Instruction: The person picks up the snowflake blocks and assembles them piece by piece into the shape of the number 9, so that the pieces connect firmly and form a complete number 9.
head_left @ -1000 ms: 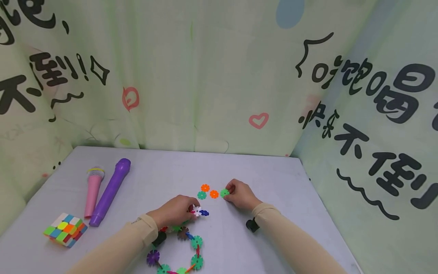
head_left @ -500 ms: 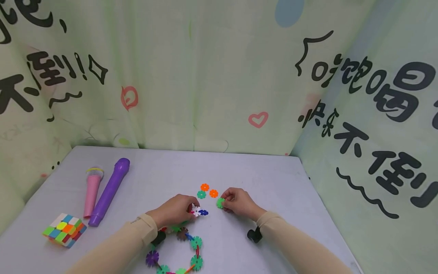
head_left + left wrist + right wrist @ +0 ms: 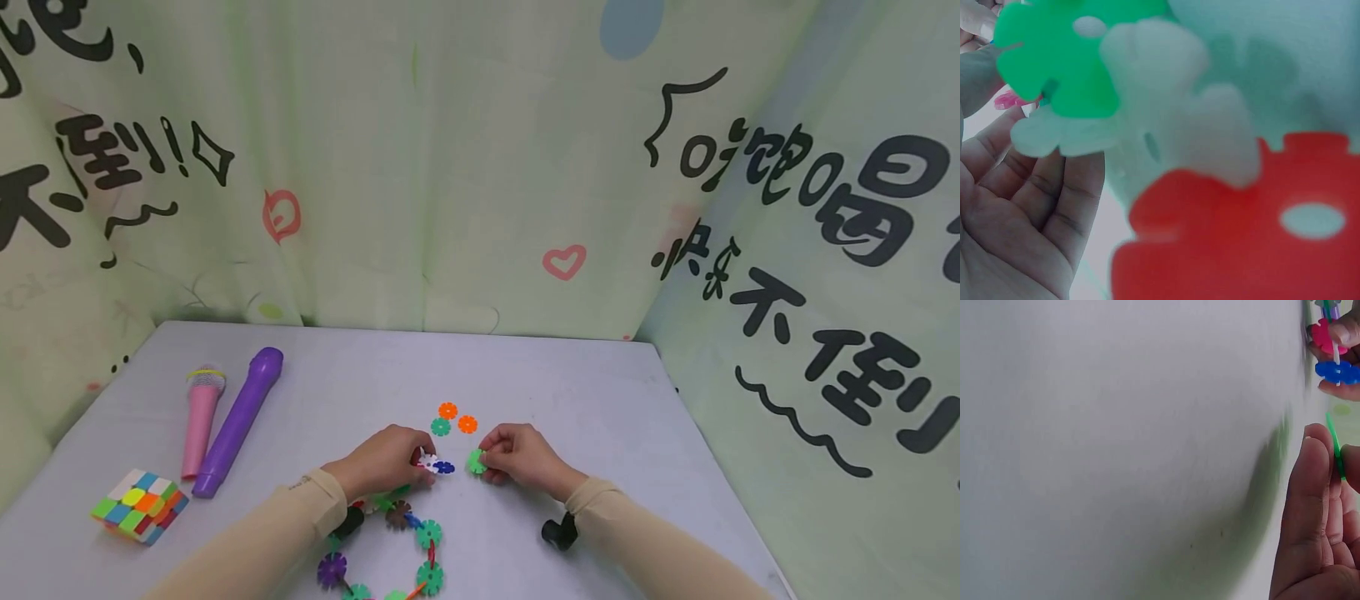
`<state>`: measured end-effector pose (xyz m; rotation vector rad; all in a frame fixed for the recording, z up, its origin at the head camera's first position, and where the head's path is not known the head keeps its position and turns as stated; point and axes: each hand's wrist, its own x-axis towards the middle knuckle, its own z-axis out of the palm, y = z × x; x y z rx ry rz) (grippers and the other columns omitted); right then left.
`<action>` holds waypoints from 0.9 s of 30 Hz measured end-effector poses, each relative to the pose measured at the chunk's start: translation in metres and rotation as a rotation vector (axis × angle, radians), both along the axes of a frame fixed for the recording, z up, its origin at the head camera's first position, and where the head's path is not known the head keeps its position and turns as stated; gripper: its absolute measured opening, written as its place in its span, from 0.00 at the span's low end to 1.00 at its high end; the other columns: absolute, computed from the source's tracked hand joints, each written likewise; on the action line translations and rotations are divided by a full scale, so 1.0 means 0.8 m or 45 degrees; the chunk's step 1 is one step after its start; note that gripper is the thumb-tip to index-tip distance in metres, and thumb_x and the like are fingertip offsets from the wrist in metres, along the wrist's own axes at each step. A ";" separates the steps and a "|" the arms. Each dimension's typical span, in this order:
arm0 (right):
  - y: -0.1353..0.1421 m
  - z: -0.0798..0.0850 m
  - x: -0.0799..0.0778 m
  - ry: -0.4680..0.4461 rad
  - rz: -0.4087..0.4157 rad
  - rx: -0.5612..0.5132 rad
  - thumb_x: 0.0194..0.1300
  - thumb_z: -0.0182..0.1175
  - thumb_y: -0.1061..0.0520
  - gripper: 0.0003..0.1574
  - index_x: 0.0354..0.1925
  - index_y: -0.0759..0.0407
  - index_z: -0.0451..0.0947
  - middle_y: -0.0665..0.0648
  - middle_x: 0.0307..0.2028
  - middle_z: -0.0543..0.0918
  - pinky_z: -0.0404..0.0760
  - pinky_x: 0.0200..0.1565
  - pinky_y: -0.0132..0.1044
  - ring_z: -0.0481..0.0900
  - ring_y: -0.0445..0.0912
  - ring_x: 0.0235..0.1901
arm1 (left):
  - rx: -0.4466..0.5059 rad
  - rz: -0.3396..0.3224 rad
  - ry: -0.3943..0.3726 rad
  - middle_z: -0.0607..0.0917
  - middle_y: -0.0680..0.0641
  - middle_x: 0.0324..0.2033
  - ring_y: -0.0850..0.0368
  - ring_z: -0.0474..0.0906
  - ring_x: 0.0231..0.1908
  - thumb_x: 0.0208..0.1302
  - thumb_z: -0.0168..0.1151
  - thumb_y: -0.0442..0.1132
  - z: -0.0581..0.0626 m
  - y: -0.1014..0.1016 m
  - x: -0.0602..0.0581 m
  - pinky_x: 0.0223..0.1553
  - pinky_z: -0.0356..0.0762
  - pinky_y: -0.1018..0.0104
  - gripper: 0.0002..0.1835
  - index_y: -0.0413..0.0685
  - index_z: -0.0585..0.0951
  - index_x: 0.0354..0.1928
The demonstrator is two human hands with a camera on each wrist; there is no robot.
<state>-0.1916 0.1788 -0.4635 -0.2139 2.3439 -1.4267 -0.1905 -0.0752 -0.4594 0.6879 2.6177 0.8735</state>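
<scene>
My left hand (image 3: 381, 460) pinches the end of a chain of interlocking snowflake discs; a white disc (image 3: 428, 462) and a blue disc (image 3: 445, 467) stick out past the fingertips. From there the chain curves towards me in a ring, with a teal disc (image 3: 430, 533) on its right side. Close to the left wrist camera, a green disc (image 3: 1060, 56) and a red disc (image 3: 1241, 250) of the chain loom large. Between thumb and fingers, my right hand (image 3: 528, 458) holds a single light green disc (image 3: 477, 462), edge-on in the right wrist view, a short gap from the blue one.
Two orange discs (image 3: 447, 410) and a loose teal disc (image 3: 441, 427) lie flat beyond the hands. At the left are a pink microphone (image 3: 201, 425), a purple microphone (image 3: 240, 421) and a puzzle cube (image 3: 139, 506). A curtain (image 3: 450, 167) hangs behind the white table (image 3: 585, 392).
My right hand has brought the light green disc towards me and slightly left, away from the orange discs and nearer the chain's end. The left hand has barely moved.
</scene>
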 end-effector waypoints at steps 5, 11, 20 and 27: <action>-0.005 0.000 0.008 -0.046 0.028 -0.077 0.65 0.67 0.62 0.09 0.41 0.65 0.79 0.59 0.28 0.85 0.85 0.35 0.40 0.85 0.50 0.28 | 0.016 0.017 0.008 0.76 0.55 0.25 0.57 0.72 0.27 0.59 0.74 0.43 0.002 -0.002 0.001 0.31 0.74 0.66 0.14 0.48 0.84 0.45; -0.013 0.001 0.016 -0.069 0.070 -0.112 0.66 0.66 0.62 0.08 0.42 0.66 0.79 0.59 0.29 0.85 0.85 0.36 0.39 0.85 0.49 0.29 | 0.041 -0.002 0.024 0.75 0.55 0.25 0.58 0.71 0.28 0.58 0.75 0.43 0.001 -0.003 0.001 0.32 0.74 0.66 0.15 0.47 0.84 0.44; -0.021 -0.001 0.021 -0.052 0.063 -0.144 0.66 0.65 0.64 0.09 0.44 0.68 0.80 0.58 0.29 0.84 0.85 0.38 0.41 0.84 0.48 0.30 | 0.047 -0.015 0.030 0.75 0.54 0.24 0.57 0.70 0.27 0.54 0.78 0.42 -0.002 -0.001 0.002 0.31 0.73 0.65 0.15 0.48 0.83 0.41; -0.027 -0.001 0.023 -0.071 0.026 -0.143 0.66 0.65 0.63 0.10 0.44 0.68 0.80 0.57 0.30 0.84 0.85 0.38 0.41 0.85 0.48 0.30 | 0.055 -0.025 0.039 0.75 0.55 0.25 0.57 0.71 0.29 0.54 0.78 0.40 0.000 0.000 0.004 0.32 0.74 0.66 0.15 0.49 0.84 0.43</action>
